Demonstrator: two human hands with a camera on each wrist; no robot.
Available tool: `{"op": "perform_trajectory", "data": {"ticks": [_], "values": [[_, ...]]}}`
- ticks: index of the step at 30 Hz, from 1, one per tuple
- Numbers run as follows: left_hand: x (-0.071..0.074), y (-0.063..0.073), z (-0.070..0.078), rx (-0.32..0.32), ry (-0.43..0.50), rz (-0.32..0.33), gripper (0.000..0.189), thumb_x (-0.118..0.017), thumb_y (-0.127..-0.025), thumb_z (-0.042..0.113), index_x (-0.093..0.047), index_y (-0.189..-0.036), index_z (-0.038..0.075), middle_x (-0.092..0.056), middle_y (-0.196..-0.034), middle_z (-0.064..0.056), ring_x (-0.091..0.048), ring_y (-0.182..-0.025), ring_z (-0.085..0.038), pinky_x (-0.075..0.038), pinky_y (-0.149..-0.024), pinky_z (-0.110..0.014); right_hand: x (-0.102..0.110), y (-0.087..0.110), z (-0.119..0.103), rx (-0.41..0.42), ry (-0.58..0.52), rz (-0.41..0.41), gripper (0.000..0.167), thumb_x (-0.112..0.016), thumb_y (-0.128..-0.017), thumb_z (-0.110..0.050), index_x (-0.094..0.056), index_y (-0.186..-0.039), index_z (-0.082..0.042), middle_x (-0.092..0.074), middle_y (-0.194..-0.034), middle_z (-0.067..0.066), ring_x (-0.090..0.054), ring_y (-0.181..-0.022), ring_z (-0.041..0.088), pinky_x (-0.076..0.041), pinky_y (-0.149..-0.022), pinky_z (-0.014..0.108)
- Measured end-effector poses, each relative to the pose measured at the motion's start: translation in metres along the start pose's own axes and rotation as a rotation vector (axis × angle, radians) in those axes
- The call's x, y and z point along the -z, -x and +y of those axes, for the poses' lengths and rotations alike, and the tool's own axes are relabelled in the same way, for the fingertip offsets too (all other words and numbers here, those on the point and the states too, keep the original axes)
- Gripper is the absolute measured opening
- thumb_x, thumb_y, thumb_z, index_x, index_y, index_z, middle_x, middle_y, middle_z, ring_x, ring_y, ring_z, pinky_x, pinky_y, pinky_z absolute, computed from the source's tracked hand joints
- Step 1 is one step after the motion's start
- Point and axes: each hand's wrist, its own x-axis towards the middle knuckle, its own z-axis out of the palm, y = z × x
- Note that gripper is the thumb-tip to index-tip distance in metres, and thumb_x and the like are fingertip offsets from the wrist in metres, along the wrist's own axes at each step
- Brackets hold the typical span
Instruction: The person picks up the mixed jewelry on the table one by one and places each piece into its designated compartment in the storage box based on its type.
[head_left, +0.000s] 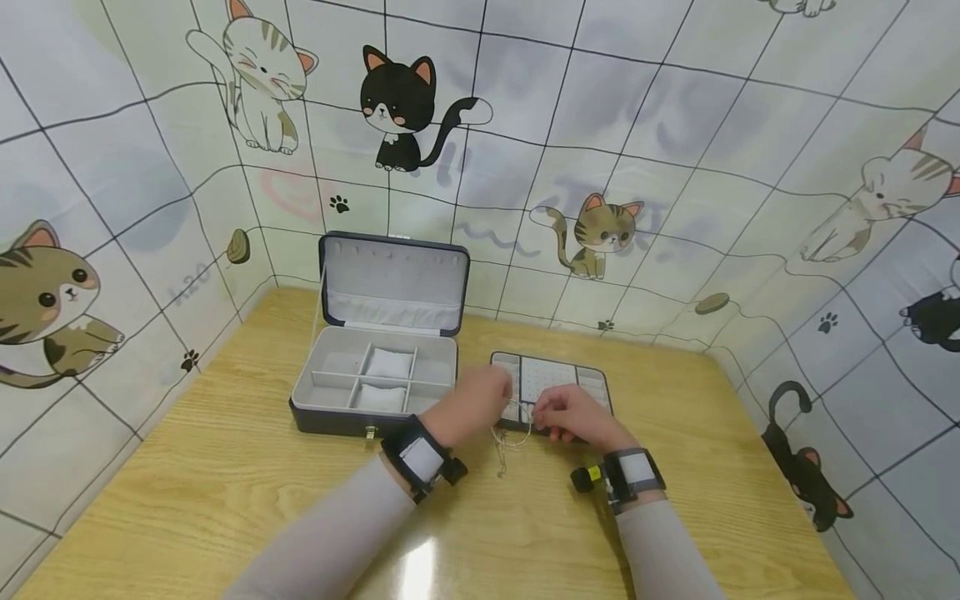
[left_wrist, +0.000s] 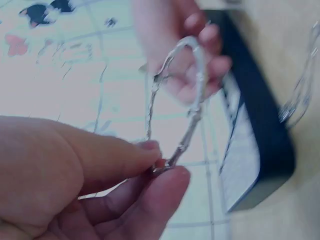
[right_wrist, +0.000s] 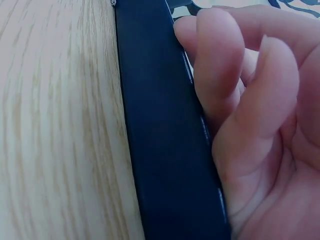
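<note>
My left hand [head_left: 472,404] pinches a thin silver bangle [left_wrist: 192,117] between thumb and fingertips, with the loop standing up from them in the left wrist view. Beyond the loop, my right hand [head_left: 576,414] has its fingers bent, the fingertips right at the bangle's edge in the head view; I cannot tell whether they grip it. Both hands are over the near side of a dark-edged jewelry tray [head_left: 547,379]. In the right wrist view, the bent fingers [right_wrist: 220,55] lie along the tray's dark side wall. A silver chain [left_wrist: 301,92] lies on the table beside the tray.
An open jewelry box [head_left: 337,421] stands left of the tray, lid raised towards the wall. White cushions [head_left: 390,364] sit in two of its middle compartments. A cat-print sheet [head_left: 517,167] covers the walls behind the wooden table [head_left: 675,467] and on both sides.
</note>
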Motion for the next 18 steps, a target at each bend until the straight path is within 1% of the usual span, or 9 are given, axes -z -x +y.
{"op": "perform_trajectory", "data": {"ticks": [1,3,5,8,11,13,15,18], "values": [[0.005,0.000,-0.002,0.013,0.006,-0.013,0.011,-0.068,-0.095,0.003,-0.072,-0.086,0.009,-0.070,-0.082,-0.002,-0.060,-0.072,-0.015,-0.052,-0.067,-0.028,0.000,0.000,0.000,-0.005,-0.002,0.001,0.008,-0.072,-0.097,-0.016,-0.075,-0.099,-0.009,-0.077,-0.088,0.007,-0.065,-0.062,0.015,-0.052,-0.054,0.025],[0.015,-0.001,-0.008,0.024,0.000,-0.030,0.011,-0.069,-0.094,0.003,-0.073,-0.087,0.010,-0.071,-0.084,0.000,-0.061,-0.075,-0.014,-0.053,-0.070,-0.029,-0.001,-0.001,0.000,-0.011,-0.004,0.005,0.007,-0.071,-0.096,-0.016,-0.075,-0.098,-0.010,-0.077,-0.088,0.006,-0.065,-0.062,0.015,-0.052,-0.054,0.025],[0.026,0.000,-0.014,0.039,0.002,-0.050,0.012,-0.069,-0.094,0.004,-0.072,-0.086,0.011,-0.071,-0.083,0.000,-0.062,-0.073,-0.015,-0.053,-0.069,-0.030,-0.001,-0.001,0.000,-0.021,0.000,0.013,0.006,-0.071,-0.096,-0.016,-0.075,-0.097,-0.012,-0.077,-0.088,0.005,-0.065,-0.062,0.015,-0.052,-0.054,0.025],[0.044,0.002,-0.024,0.062,0.031,-0.090,0.012,-0.068,-0.095,0.004,-0.072,-0.086,0.011,-0.069,-0.083,0.000,-0.060,-0.073,-0.014,-0.050,-0.066,-0.029,-0.002,0.000,0.000,-0.028,0.000,0.021,0.006,-0.071,-0.096,-0.017,-0.075,-0.096,-0.013,-0.076,-0.087,0.005,-0.065,-0.062,0.015,-0.052,-0.054,0.025],[0.062,0.005,-0.037,0.083,0.033,-0.110,0.012,-0.066,-0.095,0.003,-0.073,-0.089,0.011,-0.069,-0.088,-0.001,-0.061,-0.079,-0.015,-0.050,-0.070,-0.029,-0.002,0.000,0.000,-0.029,0.001,0.022,0.007,-0.072,-0.096,-0.017,-0.075,-0.097,-0.011,-0.076,-0.087,0.005,-0.065,-0.062,0.015,-0.052,-0.054,0.025],[0.073,0.008,-0.046,0.093,0.029,-0.110,0.012,-0.066,-0.095,0.003,-0.073,-0.090,0.010,-0.069,-0.088,-0.001,-0.060,-0.081,-0.016,-0.050,-0.072,-0.030,-0.002,0.000,-0.001,-0.035,0.000,0.024,0.007,-0.072,-0.095,-0.018,-0.075,-0.097,-0.011,-0.075,-0.087,0.005,-0.065,-0.062,0.015,-0.052,-0.055,0.025],[0.083,0.012,-0.056,0.109,0.037,-0.097,0.011,-0.066,-0.095,0.003,-0.074,-0.090,0.010,-0.069,-0.087,-0.002,-0.060,-0.081,-0.017,-0.050,-0.073,-0.032,-0.001,-0.001,-0.001,-0.040,0.003,0.026,0.008,-0.072,-0.095,-0.018,-0.075,-0.097,-0.012,-0.075,-0.087,0.005,-0.065,-0.063,0.015,-0.052,-0.055,0.025],[0.094,0.015,-0.068,0.114,0.042,-0.069,0.012,-0.066,-0.093,0.003,-0.073,-0.086,0.011,-0.068,-0.084,-0.002,-0.059,-0.080,-0.019,-0.050,-0.075,-0.034,-0.001,-0.001,-0.002,-0.049,0.002,0.028,0.008,-0.072,-0.096,-0.019,-0.075,-0.097,-0.012,-0.075,-0.087,0.005,-0.065,-0.063,0.015,-0.052,-0.055,0.026]]}}
